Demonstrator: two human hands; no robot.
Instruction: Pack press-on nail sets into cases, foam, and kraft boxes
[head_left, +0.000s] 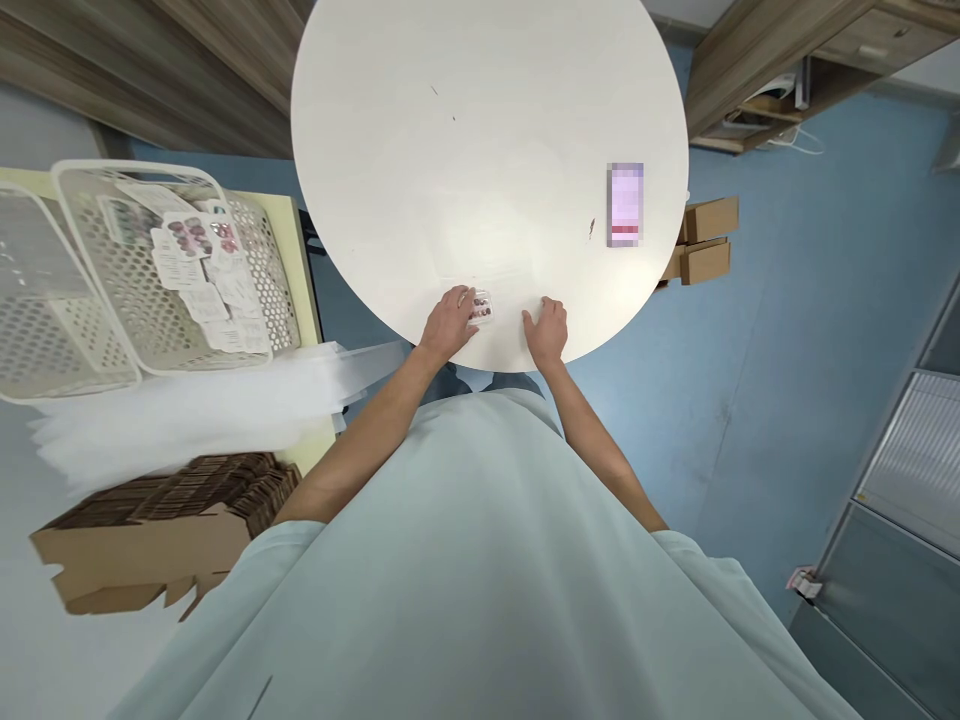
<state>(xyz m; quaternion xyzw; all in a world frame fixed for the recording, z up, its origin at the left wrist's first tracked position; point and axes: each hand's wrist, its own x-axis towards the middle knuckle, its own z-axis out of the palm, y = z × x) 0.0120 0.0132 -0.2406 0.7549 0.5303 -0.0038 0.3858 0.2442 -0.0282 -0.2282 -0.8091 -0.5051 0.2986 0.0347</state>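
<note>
1. Fingers (456,296) of the left hand (448,325) lie over the left end of the small clear pack (481,307). Touching, I'd say; from this height I can't tell a real grip from a light rest.
2. Right hand (548,328): released, loosely curled, nothing visible in it. It's at the bench (495,170) near edge, right of the pack and apart from it.
3. Pack sits on the bench close to that near edge, between the hands, nearer the left one. Dark reddish pieces show inside.
4. Main risk I see: pack goes over the edge. Cause: a pull toward the body with only the left hand on it, and little bench left on that side.
5. Second: skid or spin. Smooth-looking bench, probably light pack, contact at one end only. An off-centre push would swing the free end.
6. Third: pieces shaken loose or the pack flexed, if the left hand squeezes hard. I can't see whether it's closed.
7. Faint line (480,277) just beyond the pack may be clear film or just glare; I can't tell. If film, it could snag or drag along.
8. Reddish mark (592,229) near the phone-like object (625,204) could smear onto a sleeve or pack if anything slides that way. Low odds.
</note>
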